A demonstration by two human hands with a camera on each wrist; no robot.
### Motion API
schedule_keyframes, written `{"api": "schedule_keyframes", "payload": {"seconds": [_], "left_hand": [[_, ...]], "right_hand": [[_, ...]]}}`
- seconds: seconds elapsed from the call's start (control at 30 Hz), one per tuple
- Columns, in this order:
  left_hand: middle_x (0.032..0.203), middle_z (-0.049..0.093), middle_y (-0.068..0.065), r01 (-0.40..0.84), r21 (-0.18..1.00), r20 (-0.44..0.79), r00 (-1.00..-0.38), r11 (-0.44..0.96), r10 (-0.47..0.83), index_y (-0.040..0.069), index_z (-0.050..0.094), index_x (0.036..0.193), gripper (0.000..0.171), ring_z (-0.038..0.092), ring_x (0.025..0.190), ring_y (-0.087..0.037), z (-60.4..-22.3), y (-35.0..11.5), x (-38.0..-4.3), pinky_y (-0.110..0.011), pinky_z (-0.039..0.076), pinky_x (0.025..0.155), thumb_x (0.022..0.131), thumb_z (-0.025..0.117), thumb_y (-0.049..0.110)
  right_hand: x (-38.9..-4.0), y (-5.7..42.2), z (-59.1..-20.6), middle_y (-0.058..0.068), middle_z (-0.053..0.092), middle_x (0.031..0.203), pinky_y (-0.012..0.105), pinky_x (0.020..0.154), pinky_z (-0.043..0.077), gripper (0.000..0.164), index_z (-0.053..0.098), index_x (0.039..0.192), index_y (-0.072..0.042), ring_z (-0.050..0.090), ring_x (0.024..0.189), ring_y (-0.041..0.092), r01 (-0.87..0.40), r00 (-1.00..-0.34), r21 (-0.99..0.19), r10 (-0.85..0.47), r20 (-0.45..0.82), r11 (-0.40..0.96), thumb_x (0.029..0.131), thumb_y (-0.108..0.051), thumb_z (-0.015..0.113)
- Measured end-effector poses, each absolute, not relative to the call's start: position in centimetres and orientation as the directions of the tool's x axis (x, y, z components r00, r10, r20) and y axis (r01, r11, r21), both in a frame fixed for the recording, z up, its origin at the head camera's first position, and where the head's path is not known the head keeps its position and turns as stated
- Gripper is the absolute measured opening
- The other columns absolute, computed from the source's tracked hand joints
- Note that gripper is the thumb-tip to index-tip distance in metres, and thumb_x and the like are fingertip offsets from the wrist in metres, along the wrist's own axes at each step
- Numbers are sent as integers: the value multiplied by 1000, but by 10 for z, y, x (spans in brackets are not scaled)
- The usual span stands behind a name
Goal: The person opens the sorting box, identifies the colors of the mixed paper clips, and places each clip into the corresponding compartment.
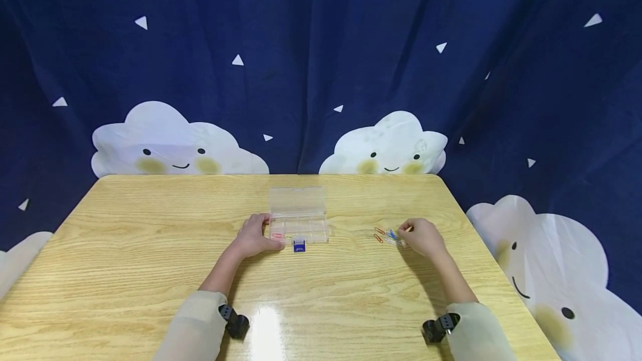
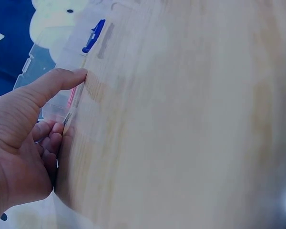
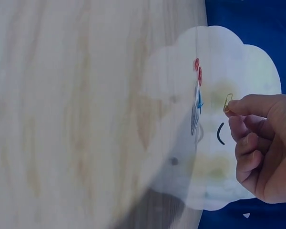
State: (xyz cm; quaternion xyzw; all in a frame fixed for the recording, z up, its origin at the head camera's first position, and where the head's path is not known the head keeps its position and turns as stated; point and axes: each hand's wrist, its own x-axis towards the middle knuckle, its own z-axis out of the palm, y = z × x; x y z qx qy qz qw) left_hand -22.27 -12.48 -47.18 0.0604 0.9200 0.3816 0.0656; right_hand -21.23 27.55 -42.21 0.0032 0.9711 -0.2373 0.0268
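A clear plastic compartment box (image 1: pixel 316 226) lies on the table with its lid (image 1: pixel 297 200) raised at the back. My left hand (image 1: pixel 252 238) grips its left end, thumb at the front corner and fingers along the side. A pinkish-red paper clip (image 1: pixel 277 235) sits in the left front compartment, beside a blue latch (image 1: pixel 299 246) at the front edge. My right hand (image 1: pixel 423 237) pinches a yellow paper clip (image 3: pixel 228 102) between thumb and fingertip, above the table. Below it lies a small pile: red paper clips (image 3: pixel 196 65), blue ones (image 3: pixel 199 99) and silver ones (image 3: pixel 194 117).
The wooden table (image 1: pixel 346 305) extends around the box and the clip pile. A dark blue curtain (image 1: pixel 281 27) with white clouds hangs behind the table's far edge and on the right. Each sleeve carries a small black camera, such as the left one (image 1: pixel 237 325).
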Motion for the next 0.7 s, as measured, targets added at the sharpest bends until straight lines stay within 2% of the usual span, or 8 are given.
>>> {"api": "schedule_keyframes", "payload": {"seconds": [0.2, 0.5, 0.7], "left_hand": [[125, 49, -19, 67, 710, -68, -984, 701, 162, 1, 47, 127, 79, 41, 116, -35, -474, -124, -223, -52, 32, 98, 64, 83, 34], [126, 49, -19, 67, 709, -66, -985, 702, 160, 0, 47, 128, 80, 41, 118, -36, -473, -125, -224, -52, 32, 99, 64, 83, 34], [126, 48, -19, 64, 709, -74, -984, 702, 164, 1, 46, 126, 78, 40, 117, -36, -471, -125, -223, -53, 31, 99, 66, 82, 34]], "right_hand": [[-216, 264, -421, 5, 64, 77, 27, 53, 38, 19, 68, 92, -6, 49, 58, 14, 10, -998, -474, -18, -55, 880, 88, -22, 59], [-221, 239, -419, 3, 60, 65, 27, 51, 37, 16, 68, 88, -8, 46, 53, 13, -47, -995, -526, -84, -46, 849, 87, -21, 60], [-224, 223, -417, 12, 65, 66, 27, 51, 38, 18, 68, 91, -5, 49, 51, 13, -75, -988, -560, -137, -69, 825, 90, -20, 58]]}}
